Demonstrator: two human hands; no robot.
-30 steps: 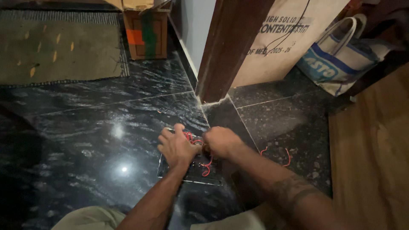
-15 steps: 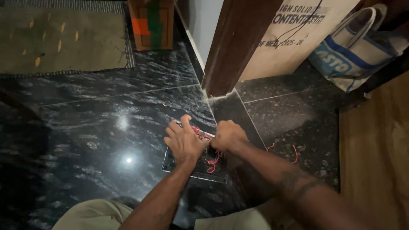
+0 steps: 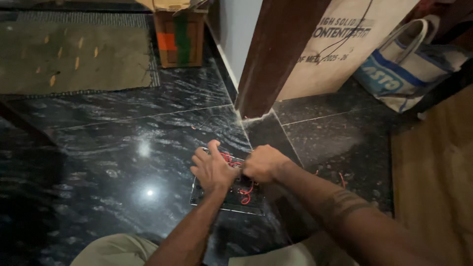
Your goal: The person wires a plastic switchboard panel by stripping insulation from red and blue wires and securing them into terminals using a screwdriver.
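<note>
View from above of two bare forearms reaching down to a glossy black marble floor (image 3: pixel 113 162). Both hands meet over a flat, dark rectangular panel (image 3: pixel 229 199) lying on the floor close to the person's knees. Thin red wires (image 3: pixel 245 193) loop across the panel's surface. The left hand (image 3: pixel 213 170) presses on the panel with fingers bent and bunched around the wires at its upper edge. The right hand (image 3: pixel 263 164) is curled into a tight fist just beside it — touching the left hand; what it grips inside the fist is hidden. More red wire scraps (image 3: pixel 340 178) lie on the floor to the right. Beyond the hands stands a dark wooden door frame (image 3: pixel 276 59), with a cardboard box (image 3: pixel 178 37) and a green mat (image 3: pixel 74 56) to the left — and a pale printed sack (image 3: pixel 340 49) and a white-and-blue tote bag (image 3: pixel 409 71) to the right.
</note>
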